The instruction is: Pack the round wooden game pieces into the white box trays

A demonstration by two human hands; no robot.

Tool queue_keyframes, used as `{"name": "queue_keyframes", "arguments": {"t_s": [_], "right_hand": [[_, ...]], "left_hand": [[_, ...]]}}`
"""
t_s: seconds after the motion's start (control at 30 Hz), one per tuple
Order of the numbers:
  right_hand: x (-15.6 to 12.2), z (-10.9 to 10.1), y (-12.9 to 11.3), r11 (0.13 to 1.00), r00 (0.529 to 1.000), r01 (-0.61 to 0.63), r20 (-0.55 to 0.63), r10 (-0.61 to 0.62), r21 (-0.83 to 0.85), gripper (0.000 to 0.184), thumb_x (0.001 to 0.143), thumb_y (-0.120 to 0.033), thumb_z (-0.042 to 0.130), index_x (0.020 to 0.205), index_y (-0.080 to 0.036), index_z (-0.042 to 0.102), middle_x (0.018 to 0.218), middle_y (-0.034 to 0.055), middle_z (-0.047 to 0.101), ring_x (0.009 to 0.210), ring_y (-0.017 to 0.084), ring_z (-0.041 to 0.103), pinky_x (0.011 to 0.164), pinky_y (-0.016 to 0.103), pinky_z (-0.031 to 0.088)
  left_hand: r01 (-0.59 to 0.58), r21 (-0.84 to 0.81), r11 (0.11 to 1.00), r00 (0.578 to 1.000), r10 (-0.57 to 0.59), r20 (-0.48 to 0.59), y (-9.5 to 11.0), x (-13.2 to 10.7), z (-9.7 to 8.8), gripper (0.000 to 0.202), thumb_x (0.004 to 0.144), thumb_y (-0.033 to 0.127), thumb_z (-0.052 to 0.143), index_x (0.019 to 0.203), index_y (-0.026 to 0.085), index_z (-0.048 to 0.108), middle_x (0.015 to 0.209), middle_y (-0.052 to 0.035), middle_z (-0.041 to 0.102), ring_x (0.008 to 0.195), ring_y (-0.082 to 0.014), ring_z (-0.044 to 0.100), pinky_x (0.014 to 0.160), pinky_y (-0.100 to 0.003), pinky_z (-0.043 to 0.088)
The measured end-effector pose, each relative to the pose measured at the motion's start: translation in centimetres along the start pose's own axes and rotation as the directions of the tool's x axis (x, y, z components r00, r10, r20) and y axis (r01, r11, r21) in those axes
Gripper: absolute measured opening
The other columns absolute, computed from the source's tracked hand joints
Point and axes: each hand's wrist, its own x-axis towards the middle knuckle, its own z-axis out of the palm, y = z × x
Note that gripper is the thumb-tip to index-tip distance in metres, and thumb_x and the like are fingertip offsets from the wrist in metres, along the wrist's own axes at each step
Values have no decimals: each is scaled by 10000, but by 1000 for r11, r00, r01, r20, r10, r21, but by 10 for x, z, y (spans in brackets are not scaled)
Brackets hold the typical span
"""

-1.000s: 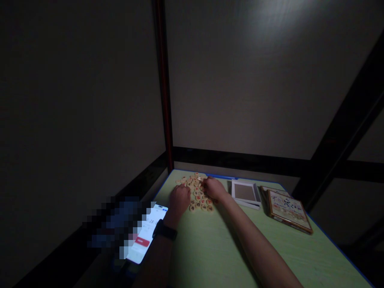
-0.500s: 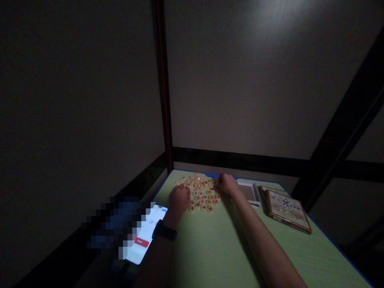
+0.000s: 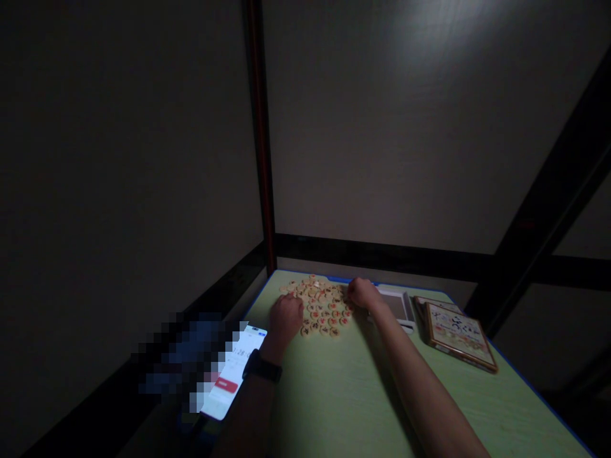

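Left hand [image 3: 286,316], right hand [image 3: 363,294]: I'm seeing bent fingers, grip unclear.
Pieces [image 3: 327,313]: I'm favouring light, flat nudges.

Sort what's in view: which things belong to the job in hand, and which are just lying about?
In the job:
pieces
left hand, at their left edge
right hand, at their right edge

Seemingly lying about:
phone
open white tray
two boxes
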Motion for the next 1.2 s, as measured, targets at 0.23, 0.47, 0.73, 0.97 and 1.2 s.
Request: {"name": "queue_keyframes", "arguments": {"t_s": [0.23,0.47,0.73,0.97,1.2], "right_hand": [[-2,13,-23,997,997,74,-7,-74,1,254,928,-235,546,1036,-197,773,1083,154,754,1006,248,707,763,257,469],[5,25,-19,992,992,126,20,-126,10,237,923,-227,557,1014,-184,772,1134,154,732,1014,235,690,766,250,446],[5,27,-18,988,988,150,10,-151,46,239,899,-179,560,1027,-196,761,1101,126,733,1005,212,674,758,233,424],[2,21,-22,989,992,123,-23,-122,84,211,873,-173,604,1034,-194,738,1045,108,751,928,201,686,711,229,422],[0,15,-24,989,992,119,-45,-115,93,210,824,-131,650,982,-200,770,1009,102,771,954,209,697,740,221,442]], "left_hand": [[-9,4,1000,1000,9,7,1,-1,-2,301,951,183,447,997,149,743,1072,-117,709,1077,-227,615,963,-322,447],[-15,8,1000,1000,15,-8,-1,0,0,309,954,180,438,999,149,742,1064,-118,715,1086,-231,612,963,-320,447],[4,2,1000,1000,-4,13,1,0,-3,316,957,186,434,1013,150,743,1093,-120,714,1088,-233,612,955,-316,445],[7,10,1000,1000,-7,15,2,-2,-4,316,956,188,432,1022,152,740,1080,-127,708,1083,-235,611,955,-329,455],[-4,14,1000,1000,4,7,1,-1,-3,323,963,192,422,1002,159,740,1062,-118,715,1074,-232,615,943,-323,451]]}}
